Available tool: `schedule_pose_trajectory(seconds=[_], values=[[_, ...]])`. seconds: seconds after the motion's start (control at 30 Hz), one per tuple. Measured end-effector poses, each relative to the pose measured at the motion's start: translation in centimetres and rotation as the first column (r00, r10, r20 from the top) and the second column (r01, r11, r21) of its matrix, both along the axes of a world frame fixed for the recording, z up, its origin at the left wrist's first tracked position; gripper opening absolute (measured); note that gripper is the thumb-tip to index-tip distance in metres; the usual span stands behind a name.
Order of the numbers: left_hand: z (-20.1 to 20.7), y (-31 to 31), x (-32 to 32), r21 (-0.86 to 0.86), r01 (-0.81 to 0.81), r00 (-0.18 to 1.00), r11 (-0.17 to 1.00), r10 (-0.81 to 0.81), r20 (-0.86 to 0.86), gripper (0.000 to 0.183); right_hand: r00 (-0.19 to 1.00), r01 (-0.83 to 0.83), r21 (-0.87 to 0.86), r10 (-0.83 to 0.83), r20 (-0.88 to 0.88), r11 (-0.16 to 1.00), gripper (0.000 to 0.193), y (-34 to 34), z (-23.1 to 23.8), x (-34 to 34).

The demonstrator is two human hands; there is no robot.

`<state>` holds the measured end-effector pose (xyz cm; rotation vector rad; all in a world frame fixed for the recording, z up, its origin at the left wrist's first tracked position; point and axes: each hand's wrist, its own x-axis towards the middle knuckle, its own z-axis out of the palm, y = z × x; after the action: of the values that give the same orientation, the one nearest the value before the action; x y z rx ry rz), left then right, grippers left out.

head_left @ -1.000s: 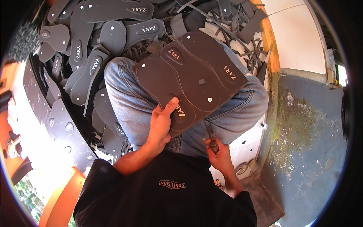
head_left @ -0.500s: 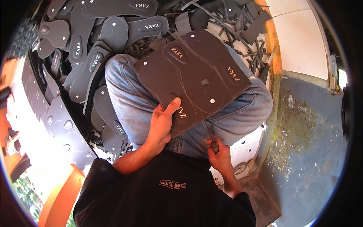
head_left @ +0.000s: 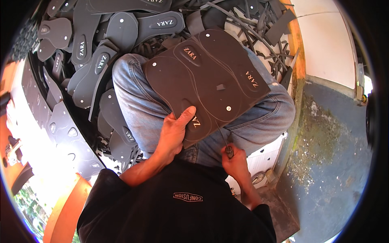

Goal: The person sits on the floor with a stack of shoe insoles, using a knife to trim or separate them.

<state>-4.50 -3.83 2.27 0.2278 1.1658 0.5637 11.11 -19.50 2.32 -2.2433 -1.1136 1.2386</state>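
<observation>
A dark foam sheet (head_left: 227,81) with sandal-sole outlines rests on my lap, tilted across both knees. My left hand (head_left: 178,127) grips its near left edge, thumb on top and fingers hidden beneath. My right hand (head_left: 235,160) is closed round the dark handle of a thin-bladed knife (head_left: 229,150). The narrow blade points up and away, its tip at the sheet's near edge between two sole outlines. A small dark scrap (head_left: 220,87) lies on the sheet, whose upper left edge is cut to a curve.
Cut-out foam soles (head_left: 121,30) are heaped at the far left. Foam strips and offcuts (head_left: 259,40) pile up at the far right. Another marked foam sheet (head_left: 69,133) lies at the left. On the right are an orange edge (head_left: 298,48) and a stained blue-grey floor (head_left: 324,162).
The view has shifted slightly. My left hand keeps its hold on the sheet, and my right hand has barely moved, with the blade still at the near edge.
</observation>
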Motion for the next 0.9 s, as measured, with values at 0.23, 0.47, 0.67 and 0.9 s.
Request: schedule_pose_trajectory(seconds=[0.23,0.47,0.67,0.9], values=[[-0.1,0.2,-0.2,-0.025,0.021,1.000,0.999,-0.022,-0.023,0.032,0.999,-0.051,-0.041,0.051,-0.005,0.998,0.005,1.8,-0.3,0.6],[-0.8,0.0,-0.1,-0.004,-0.010,1.000,1.000,0.010,0.004,0.033,0.998,-0.053,-0.051,0.054,0.014,0.997,0.007,3.6,-0.7,0.3],[-1.0,0.0,-0.1,0.005,-0.015,1.000,1.000,0.015,0.007,0.031,0.998,-0.057,-0.034,0.057,0.009,0.998,0.008,4.4,-1.4,0.2],[-1.1,0.0,0.1,-0.003,-0.019,1.000,1.000,0.019,0.007,0.031,0.998,-0.035,-0.053,0.038,0.054,0.998,0.011,6.0,-1.8,-0.9]])
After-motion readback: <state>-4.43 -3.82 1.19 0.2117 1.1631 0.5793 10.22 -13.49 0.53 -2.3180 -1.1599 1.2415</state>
